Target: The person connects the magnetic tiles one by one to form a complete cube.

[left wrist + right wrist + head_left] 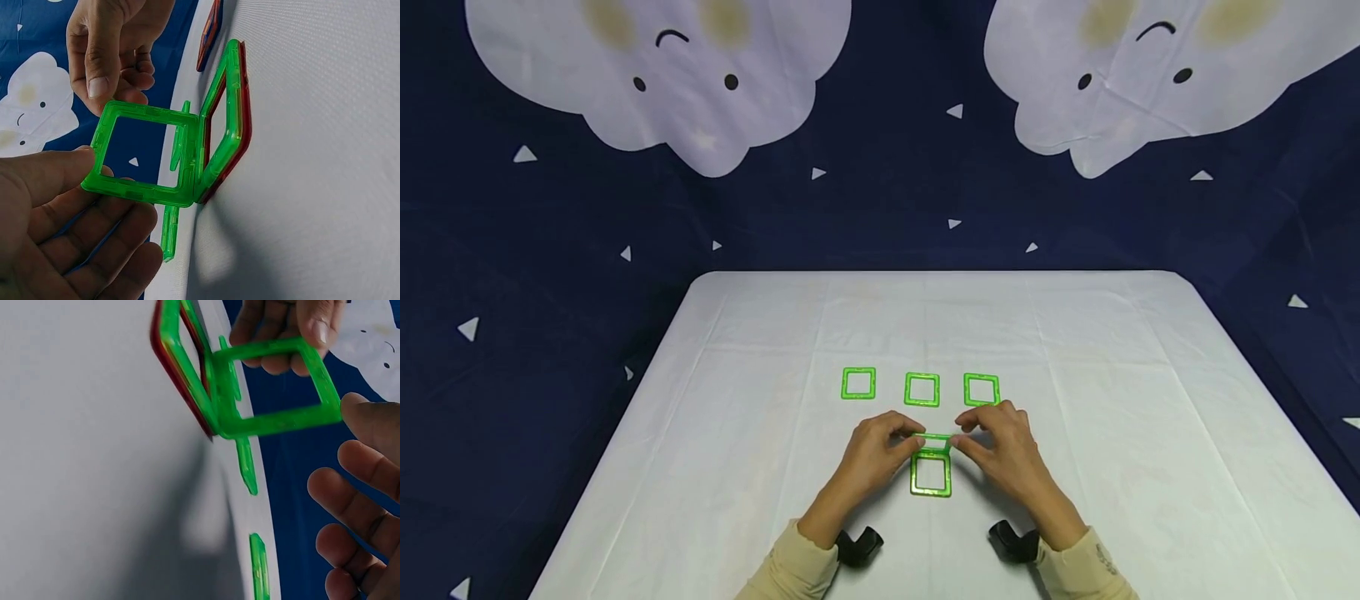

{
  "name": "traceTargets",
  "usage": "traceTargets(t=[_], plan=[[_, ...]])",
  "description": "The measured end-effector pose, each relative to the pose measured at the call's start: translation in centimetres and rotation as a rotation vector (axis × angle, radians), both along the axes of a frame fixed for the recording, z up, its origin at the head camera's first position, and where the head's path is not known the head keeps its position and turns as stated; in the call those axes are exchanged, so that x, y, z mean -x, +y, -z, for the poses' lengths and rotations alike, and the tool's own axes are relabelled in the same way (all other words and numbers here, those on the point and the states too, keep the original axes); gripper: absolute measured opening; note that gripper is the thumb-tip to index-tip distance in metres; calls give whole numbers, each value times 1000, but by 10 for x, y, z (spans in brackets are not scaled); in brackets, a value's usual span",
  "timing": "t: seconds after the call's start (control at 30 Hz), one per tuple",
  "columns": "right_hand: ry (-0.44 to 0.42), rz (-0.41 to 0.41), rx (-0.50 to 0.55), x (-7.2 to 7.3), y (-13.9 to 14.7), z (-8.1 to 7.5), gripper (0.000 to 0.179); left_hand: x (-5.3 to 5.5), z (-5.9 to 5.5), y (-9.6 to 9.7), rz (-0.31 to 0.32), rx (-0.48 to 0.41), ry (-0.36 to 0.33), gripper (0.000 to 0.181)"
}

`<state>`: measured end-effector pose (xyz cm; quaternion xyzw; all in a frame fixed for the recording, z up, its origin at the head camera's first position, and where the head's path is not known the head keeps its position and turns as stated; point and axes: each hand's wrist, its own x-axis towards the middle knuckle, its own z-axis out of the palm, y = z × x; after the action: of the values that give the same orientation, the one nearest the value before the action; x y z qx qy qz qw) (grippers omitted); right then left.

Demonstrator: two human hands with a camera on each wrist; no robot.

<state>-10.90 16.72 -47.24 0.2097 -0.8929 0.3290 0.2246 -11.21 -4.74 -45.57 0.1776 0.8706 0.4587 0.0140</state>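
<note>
A green magnetic square tile (934, 442) stands raised along the far edge of another green square tile (930, 475) lying near the table's front. A red layer (247, 106) shows against the lying tile's underside. My left hand (874, 448) pinches the raised tile at its upper left corner, thumb on the near side and fingers behind. At the opposite upper corner, my right hand (1003, 446) has its thumb tip at the tile's edge. The other right fingers (331, 487) are spread loosely away from the frame.
Three more green square tiles lie in a row beyond my hands: left (858, 383), middle (922, 389) and right (982, 389), the last close to my right fingers. A white cloth covers the table (760, 333). Dark blue fabric with clouds hangs behind. Black wrist devices (859, 547) sit under both wrists.
</note>
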Motion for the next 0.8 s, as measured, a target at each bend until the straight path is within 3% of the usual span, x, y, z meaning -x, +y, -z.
traceTargets(t=[0.8], plan=[[10,63,-3,11,19,-15,23,-7,1,-3,-62,26,3,8]])
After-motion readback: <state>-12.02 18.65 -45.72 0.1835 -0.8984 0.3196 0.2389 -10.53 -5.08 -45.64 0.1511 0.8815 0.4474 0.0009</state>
